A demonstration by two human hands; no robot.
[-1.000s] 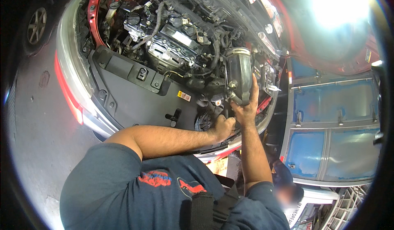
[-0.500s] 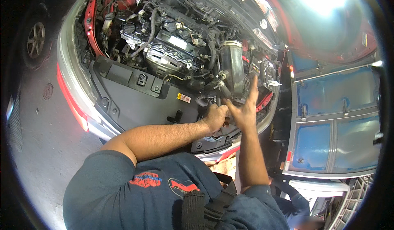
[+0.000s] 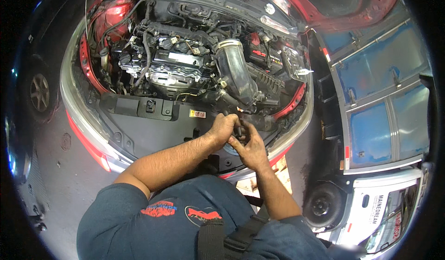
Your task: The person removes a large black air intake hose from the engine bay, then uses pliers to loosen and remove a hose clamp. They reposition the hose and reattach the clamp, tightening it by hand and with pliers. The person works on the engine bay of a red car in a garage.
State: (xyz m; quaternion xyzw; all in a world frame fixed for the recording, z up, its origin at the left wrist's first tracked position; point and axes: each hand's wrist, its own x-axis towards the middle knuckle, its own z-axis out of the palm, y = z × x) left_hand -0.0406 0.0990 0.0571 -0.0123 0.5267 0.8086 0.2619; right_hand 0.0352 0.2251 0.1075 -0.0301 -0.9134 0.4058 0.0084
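Observation:
Just beyond the black front cover (image 3: 139, 130) of the open engine bay, my hands are close together. My left hand (image 3: 221, 131) is closed around a slim dark part or tool (image 3: 238, 129), too hidden to identify. My right hand (image 3: 251, 149) is against it from the right, thumb across and fingers curled, partly hidden. Above them lies a large black intake duct (image 3: 234, 70) with a pale clamp at its upper end. The engine (image 3: 167, 67) with hoses and wiring is left of the duct; the battery (image 3: 259, 53) is right of it.
A red raised panel (image 3: 347, 9) hangs at upper right. A vehicle with blue-and-grey side panels (image 3: 364, 130) stands to the right, beside a white door (image 3: 371, 209) and tyre (image 3: 320, 205). Another car's wheel (image 3: 41, 90) is at left. My forearms cross the bumper.
My right hand has come down off the intake duct to meet my left hand, its fingers now curled. The view has shifted, and the co-worker seen at lower right is mostly out of sight.

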